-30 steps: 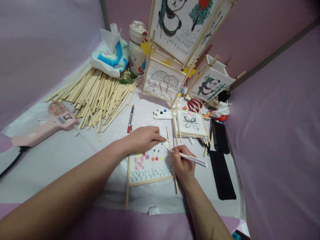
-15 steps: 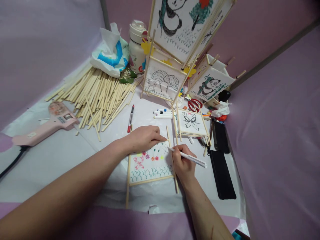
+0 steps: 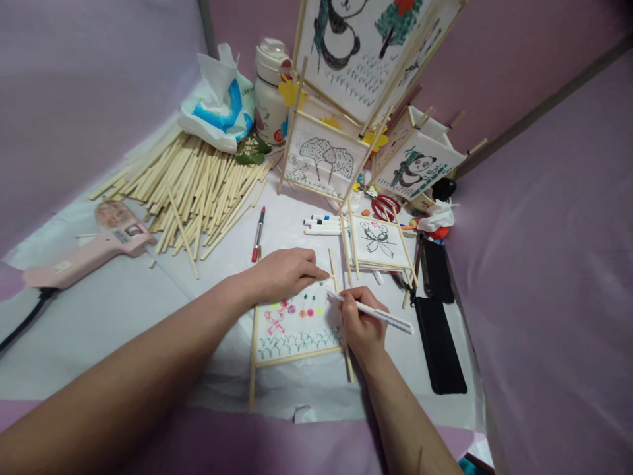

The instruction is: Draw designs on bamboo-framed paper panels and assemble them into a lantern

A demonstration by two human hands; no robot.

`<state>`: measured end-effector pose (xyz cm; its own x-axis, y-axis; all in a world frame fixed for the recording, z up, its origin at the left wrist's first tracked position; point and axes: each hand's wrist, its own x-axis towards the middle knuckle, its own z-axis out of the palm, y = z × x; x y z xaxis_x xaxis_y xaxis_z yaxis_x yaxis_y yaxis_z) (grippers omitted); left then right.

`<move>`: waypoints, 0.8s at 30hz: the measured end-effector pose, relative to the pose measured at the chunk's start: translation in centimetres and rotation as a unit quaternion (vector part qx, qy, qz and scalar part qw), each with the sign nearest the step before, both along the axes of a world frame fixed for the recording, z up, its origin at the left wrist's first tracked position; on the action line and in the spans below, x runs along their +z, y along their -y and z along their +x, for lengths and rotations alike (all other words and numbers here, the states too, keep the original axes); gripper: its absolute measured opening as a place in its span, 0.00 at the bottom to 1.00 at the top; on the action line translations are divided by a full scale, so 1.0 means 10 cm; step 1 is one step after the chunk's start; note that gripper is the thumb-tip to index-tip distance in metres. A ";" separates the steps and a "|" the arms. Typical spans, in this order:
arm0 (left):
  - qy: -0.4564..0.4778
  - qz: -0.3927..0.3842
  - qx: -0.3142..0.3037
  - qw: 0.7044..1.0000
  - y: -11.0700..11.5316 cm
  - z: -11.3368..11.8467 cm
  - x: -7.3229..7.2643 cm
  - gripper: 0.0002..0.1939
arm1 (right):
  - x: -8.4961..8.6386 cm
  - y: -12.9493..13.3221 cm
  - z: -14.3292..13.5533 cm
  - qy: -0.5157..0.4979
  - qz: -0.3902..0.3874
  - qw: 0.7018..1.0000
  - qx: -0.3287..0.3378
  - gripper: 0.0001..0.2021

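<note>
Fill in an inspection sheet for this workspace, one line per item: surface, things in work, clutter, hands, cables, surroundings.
Surface: white covering, creased; purple cloth along the near edge.
Things in work: framed drawing, lying flat, a sheet bordered by sticks, with green grass and coloured spots; white pen.
Clutter: pile of sticks, pink glue gun and red-capped pen to the left; tissue pack and bottle behind; black flat object to the right.
Hands: left hand rests at the drawing's top edge; right hand grips the pen, tip at the upper right; contact unclear.
Cables: black cord from the glue gun, leaving the picture at left.
Surroundings: purple walls; standing frames with drawings at the back.
</note>
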<state>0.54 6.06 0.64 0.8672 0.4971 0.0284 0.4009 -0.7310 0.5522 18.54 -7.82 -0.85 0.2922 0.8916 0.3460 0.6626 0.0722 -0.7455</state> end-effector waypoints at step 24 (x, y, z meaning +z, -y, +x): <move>0.003 0.003 0.000 1.000 0.00 -0.01 0.02 0.17 | 0.09 -0.05 -0.05 0.021 -0.009 0.998 0.051 0.11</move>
<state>0.47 6.01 0.80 0.8672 0.4967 0.0367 0.3975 -0.7345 0.5500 18.02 -7.27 0.04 0.1851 0.9218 0.3407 0.6839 0.1281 -0.7182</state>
